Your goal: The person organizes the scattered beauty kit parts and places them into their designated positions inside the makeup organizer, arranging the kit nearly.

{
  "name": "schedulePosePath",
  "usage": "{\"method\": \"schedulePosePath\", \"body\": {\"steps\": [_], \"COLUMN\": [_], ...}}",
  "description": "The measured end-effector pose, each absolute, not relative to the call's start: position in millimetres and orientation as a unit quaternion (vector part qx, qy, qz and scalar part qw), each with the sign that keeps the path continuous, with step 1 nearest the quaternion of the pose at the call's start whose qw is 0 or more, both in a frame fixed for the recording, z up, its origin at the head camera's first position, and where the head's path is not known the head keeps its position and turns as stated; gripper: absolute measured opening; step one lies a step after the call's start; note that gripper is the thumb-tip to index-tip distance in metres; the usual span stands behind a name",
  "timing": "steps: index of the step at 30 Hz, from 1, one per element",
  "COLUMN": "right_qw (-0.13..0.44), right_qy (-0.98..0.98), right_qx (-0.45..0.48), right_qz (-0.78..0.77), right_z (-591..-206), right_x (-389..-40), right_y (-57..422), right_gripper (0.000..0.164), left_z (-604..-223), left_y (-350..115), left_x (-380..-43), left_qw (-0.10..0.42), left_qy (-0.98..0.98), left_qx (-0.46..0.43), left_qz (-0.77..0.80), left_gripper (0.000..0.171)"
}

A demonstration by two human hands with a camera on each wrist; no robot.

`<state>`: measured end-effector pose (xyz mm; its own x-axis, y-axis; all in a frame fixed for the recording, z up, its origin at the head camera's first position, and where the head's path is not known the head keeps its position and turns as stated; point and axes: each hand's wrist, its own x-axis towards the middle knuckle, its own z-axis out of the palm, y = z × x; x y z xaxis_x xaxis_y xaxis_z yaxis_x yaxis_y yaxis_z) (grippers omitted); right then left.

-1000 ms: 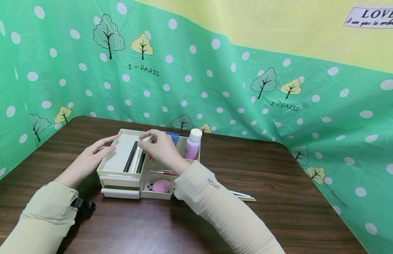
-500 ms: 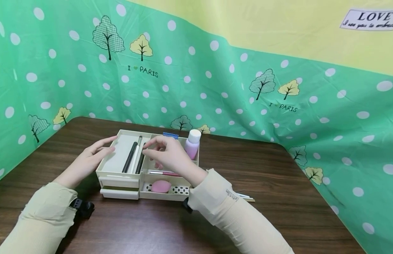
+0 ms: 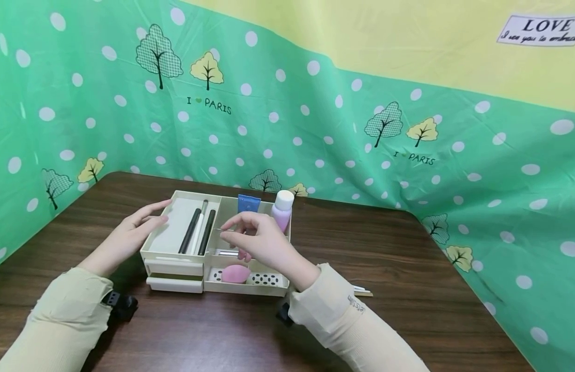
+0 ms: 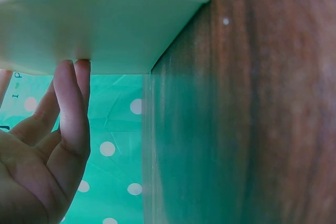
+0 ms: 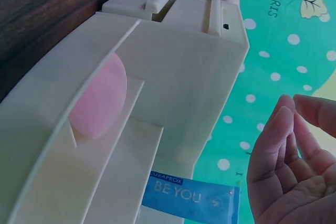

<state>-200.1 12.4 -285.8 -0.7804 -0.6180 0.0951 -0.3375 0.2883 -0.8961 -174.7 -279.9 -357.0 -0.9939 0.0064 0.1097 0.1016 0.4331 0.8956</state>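
A cream desk organizer stands on the table. My left hand touches its left side with straight fingertips, as the left wrist view shows. On its top tray lie two black pen-like sticks and, between them, a white one with a grey end. My right hand hovers over the right-hand compartments, thumb and fingertips close together and nothing visible between them. Under it, a silver-ended slim item is partly hidden. A pink makeup sponge sits in the front compartment.
In the rear compartments stand a blue tube and a lilac bottle with a white cap. The lower drawer juts out at the front left. Thin sticks lie on the table beyond my right wrist. A green curtain hangs behind.
My right hand has moved right and toward me, away from the sticks in the tray, which now show in full. The left hand keeps its place on the organizer's side.
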Motion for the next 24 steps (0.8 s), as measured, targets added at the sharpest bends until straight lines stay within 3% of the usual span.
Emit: {"method": "schedulePosePath", "body": {"steps": [24], "right_qw": [0.145], "right_qy": [0.762], "right_qx": [-0.308], "right_qz": [-0.55], "right_z": [-297], "right_x": [-187], "right_y": [44], "right_gripper": [0.022], "left_z": [-358], "left_y": [-279], "left_x": [-175], "left_qw": [0.05], "left_qy": [-0.843], "left_qx": [-0.035], "left_qz": [-0.535], "left_gripper": [0.059]}}
